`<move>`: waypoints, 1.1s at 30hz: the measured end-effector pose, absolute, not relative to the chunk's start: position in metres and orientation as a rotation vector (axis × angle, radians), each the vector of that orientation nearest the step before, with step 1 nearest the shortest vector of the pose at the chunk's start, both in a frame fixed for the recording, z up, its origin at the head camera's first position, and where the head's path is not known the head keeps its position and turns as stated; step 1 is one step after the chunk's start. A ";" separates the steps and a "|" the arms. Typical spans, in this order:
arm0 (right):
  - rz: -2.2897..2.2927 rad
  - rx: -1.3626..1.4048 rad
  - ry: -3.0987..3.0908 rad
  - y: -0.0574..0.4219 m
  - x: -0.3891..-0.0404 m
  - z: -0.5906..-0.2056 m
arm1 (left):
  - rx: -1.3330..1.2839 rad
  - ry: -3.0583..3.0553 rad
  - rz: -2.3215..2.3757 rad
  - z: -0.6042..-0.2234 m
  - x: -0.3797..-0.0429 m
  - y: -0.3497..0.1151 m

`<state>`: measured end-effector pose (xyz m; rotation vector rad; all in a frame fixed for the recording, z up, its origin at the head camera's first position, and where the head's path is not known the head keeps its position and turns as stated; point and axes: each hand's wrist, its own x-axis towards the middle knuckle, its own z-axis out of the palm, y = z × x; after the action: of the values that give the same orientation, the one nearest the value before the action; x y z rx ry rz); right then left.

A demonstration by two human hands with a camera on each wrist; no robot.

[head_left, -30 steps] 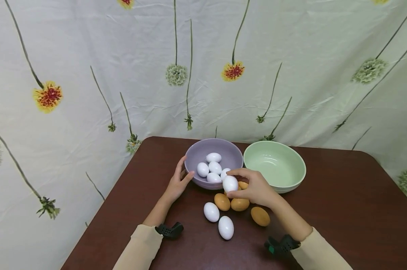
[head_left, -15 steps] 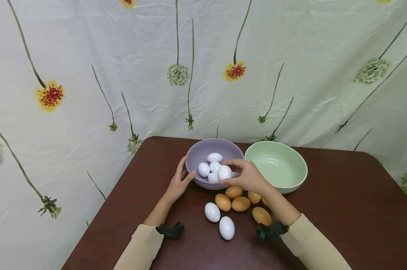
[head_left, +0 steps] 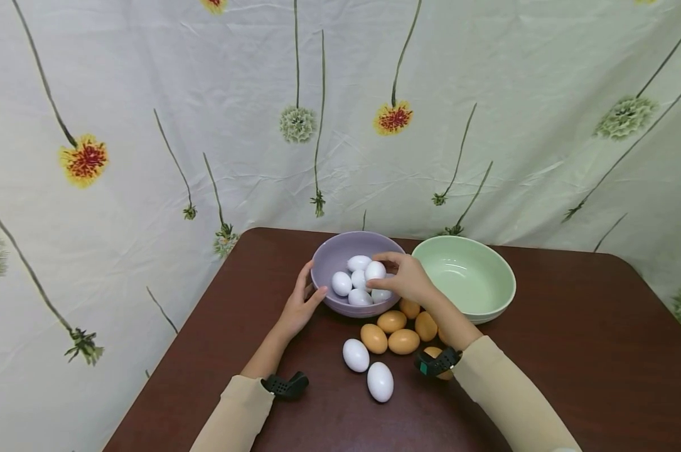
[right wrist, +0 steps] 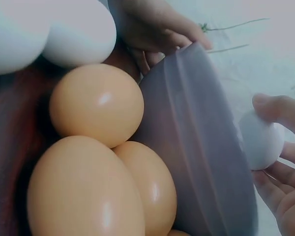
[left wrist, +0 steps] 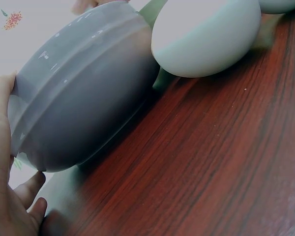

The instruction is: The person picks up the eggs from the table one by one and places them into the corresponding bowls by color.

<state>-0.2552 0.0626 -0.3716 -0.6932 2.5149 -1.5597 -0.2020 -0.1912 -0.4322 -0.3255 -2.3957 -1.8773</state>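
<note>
While the dark-red wooden table (head_left: 600,333) extends right of the round pale-green bowl (head_left: 464,276), the right hand (head_left: 412,278) pinches an oval white egg (head_left: 375,270) over other white eggs (head_left: 342,284) inside the round purple bowl (head_left: 331,256), whose edge the left hand (head_left: 297,307) touches, loosely spread.

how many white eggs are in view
8 white eggs visible: five in the purple bowl, one in the right hand, two on the table; more may be hidden.
</note>
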 end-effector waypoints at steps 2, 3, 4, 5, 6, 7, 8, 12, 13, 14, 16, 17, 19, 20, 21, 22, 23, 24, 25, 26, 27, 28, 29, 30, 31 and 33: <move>-1.541 -0.668 2.537 0.060 -0.260 -0.374 | -0.325 -2.399 -1.873 -0.432 -0.202 -0.191; -1.534 -0.656 2.549 0.059 -0.262 -0.375 | -0.324 -2.403 -1.870 -0.432 -0.202 -0.191; -1.516 -0.655 2.565 0.058 -0.265 -0.376 | -0.320 -2.407 -1.866 -0.432 -0.202 -0.191; -1.503 -0.654 2.578 0.056 -0.267 -0.377 | -0.316 -2.409 -1.862 -0.432 -0.202 -0.191; -1.489 -0.647 2.590 0.055 -0.269 -0.378 | -0.315 -2.411 -1.861 -0.431 -0.201 -0.191; -1.469 -0.644 2.607 0.054 -0.271 -0.378 | -0.313 -2.412 -1.860 -0.431 -0.201 -0.191; -1.453 -0.645 2.619 0.052 -0.273 -0.379 | -0.312 -2.413 -1.861 -0.430 -0.201 -0.191; -1.378 -0.635 2.663 0.047 -0.280 -0.380 | -0.307 -2.414 -1.860 -0.429 -0.200 -0.191; -1.361 -0.630 2.674 0.046 -0.282 -0.381 | -0.306 -2.415 -1.859 -0.429 -0.200 -0.191; -1.347 -0.624 2.683 0.045 -0.283 -0.382 | -0.304 -2.416 -1.859 -0.429 -0.200 -0.191; -1.319 -0.605 2.705 0.043 -0.285 -0.384 | -0.302 -2.418 -1.859 -0.429 -0.200 -0.191; -1.303 -0.592 2.717 0.043 -0.287 -0.385 | -0.301 -2.418 -1.859 -0.429 -0.200 -0.190; -1.264 -0.567 2.742 0.042 -0.289 -0.387 | -0.297 -2.421 -1.863 -0.429 -0.200 -0.190; -1.246 -0.557 2.753 0.041 -0.290 -0.387 | -0.294 -2.421 -1.866 -0.429 -0.200 -0.190; -1.230 -0.551 2.763 0.041 -0.290 -0.387 | -0.294 -2.419 -1.868 -0.430 -0.201 -0.190; -1.215 -0.545 2.769 0.041 -0.290 -0.387 | -0.294 -2.418 -1.870 -0.430 -0.201 -0.190; -1.200 -0.543 2.776 0.041 -0.290 -0.387 | -0.296 -2.416 -1.872 -0.430 -0.201 -0.190; -1.186 -0.545 2.782 0.040 -0.289 -0.387 | -0.297 -2.415 -1.874 -0.430 -0.201 -0.190; -1.173 -0.549 2.787 0.040 -0.289 -0.386 | -0.298 -2.413 -1.874 -0.430 -0.201 -0.190; -1.162 -0.555 2.791 0.040 -0.289 -0.386 | -0.299 -2.412 -1.874 -0.430 -0.201 -0.190; -1.145 -0.565 2.798 0.040 -0.288 -0.386 | -0.299 -2.411 -1.875 -0.430 -0.201 -0.190; -1.128 -0.572 2.803 0.040 -0.288 -0.386 | -0.298 -2.411 -1.875 -0.430 -0.201 -0.190; -1.108 -0.585 2.811 0.039 -0.287 -0.385 | -0.297 -2.413 -1.874 -0.430 -0.201 -0.190; -1.083 -0.596 2.820 0.039 -0.287 -0.385 | -0.294 -2.414 -1.873 -0.430 -0.201 -0.190; -1.054 -0.608 2.830 0.039 -0.288 -0.386 | -0.291 -2.416 -1.871 -0.430 -0.201 -0.190; -0.991 -0.634 2.845 0.037 -0.288 -0.387 | -0.291 -2.417 -1.867 -0.430 -0.200 -0.190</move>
<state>-0.2881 0.0373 -0.3868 -0.6337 2.8446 -0.9911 -0.2004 -0.1903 -0.4298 -0.2907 -2.4171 -1.8672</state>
